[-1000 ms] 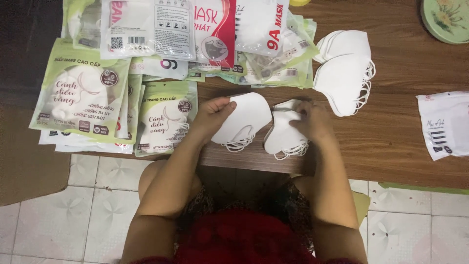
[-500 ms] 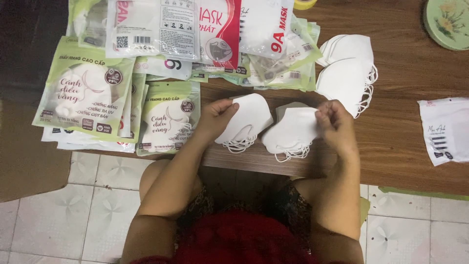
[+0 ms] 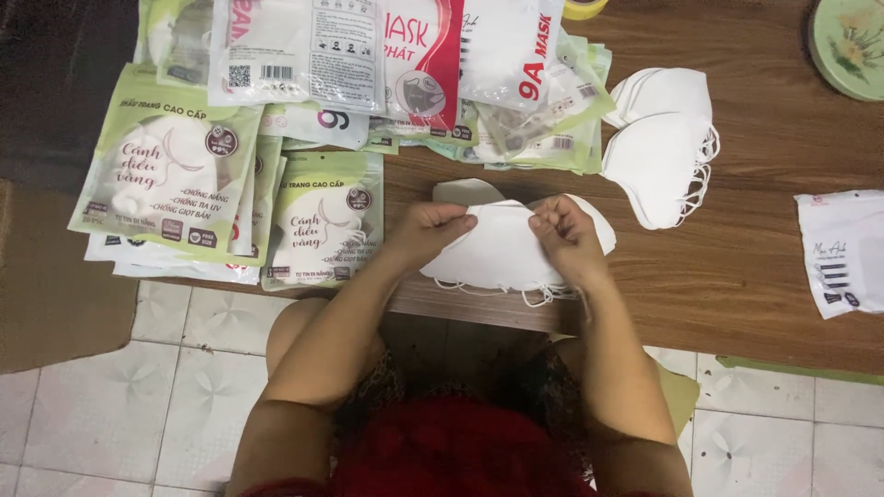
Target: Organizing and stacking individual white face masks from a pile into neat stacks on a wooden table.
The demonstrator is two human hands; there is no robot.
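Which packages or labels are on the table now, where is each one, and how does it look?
Green pouches: far left, overlapping pile, pale green with a white mask picture.
Small green pouch: beside the left hand, same design.
Red-white bags: top centre, glossy, white with a red band.
Clear bags: under the red-white ones, greenish edges.
White bag: right edge, flat, small dark print.
Both hands, right hand, grip white masks.

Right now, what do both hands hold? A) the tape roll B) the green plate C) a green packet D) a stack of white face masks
D: the left hand and right hand both pinch the top edge of the stack of white face masks at the table's near edge.
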